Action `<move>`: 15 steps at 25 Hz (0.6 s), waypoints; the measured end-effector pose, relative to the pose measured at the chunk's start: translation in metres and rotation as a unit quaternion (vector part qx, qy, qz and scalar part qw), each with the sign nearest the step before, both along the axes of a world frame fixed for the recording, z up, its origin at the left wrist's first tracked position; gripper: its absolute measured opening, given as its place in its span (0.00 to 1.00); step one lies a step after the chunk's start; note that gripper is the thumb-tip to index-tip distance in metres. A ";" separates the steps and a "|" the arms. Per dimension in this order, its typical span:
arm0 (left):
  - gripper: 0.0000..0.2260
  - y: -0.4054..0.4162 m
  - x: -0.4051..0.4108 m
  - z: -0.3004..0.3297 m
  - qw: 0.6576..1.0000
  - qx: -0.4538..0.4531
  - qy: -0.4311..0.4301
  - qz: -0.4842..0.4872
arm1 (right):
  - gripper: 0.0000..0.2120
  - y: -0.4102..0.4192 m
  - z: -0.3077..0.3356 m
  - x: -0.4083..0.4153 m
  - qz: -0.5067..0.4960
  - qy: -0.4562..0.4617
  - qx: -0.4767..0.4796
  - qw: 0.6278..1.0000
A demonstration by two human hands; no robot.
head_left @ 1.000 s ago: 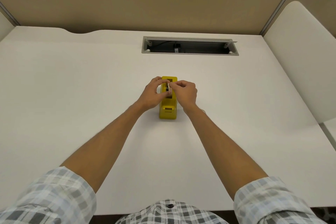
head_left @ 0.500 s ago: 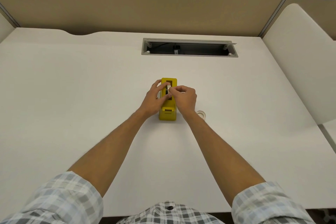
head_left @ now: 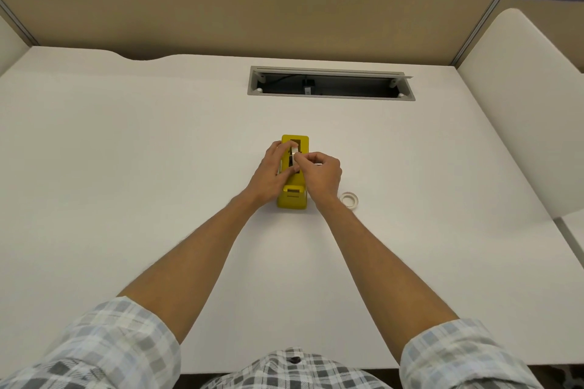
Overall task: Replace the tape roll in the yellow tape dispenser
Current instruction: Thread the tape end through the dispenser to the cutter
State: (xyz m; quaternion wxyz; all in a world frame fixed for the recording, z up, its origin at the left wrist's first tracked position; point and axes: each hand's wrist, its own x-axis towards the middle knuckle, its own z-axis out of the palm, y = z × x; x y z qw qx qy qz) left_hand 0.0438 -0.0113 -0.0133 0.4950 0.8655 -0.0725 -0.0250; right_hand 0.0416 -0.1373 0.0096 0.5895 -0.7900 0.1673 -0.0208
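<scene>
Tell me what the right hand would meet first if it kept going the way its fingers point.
The right hand points left and slightly away, fingertips on the tape roll in the yellow dispenser. Pushing on, it would likely meet the left hand fingers, though depth is unclear.

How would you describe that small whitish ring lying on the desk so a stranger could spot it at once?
Start at the white desk and find the yellow tape dispenser near its middle, where both hands are working. Just right of the dispenser's near end, beside the right hand wrist, lies the small ring. It lies flat and pale, nearly blending into the desk, and no hand touches it.
</scene>
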 end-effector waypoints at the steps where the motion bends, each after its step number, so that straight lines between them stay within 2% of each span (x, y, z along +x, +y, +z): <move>1: 0.22 0.002 0.001 0.000 1.000 0.012 0.009 -0.012 | 0.08 0.000 0.000 0.000 0.000 0.000 0.005 1.000; 3: 0.25 0.005 0.002 0.000 0.999 0.021 0.031 -0.020 | 0.08 -0.001 -0.002 -0.001 0.005 -0.003 0.012 1.000; 10: 0.21 0.002 -0.002 -0.003 1.000 0.007 0.025 -0.002 | 0.09 -0.003 -0.006 -0.001 0.015 -0.012 0.017 1.000; 15: 0.21 0.001 -0.005 0.005 0.998 -0.054 0.036 0.015 | 0.08 0.000 -0.003 0.000 0.005 -0.012 -0.014 1.000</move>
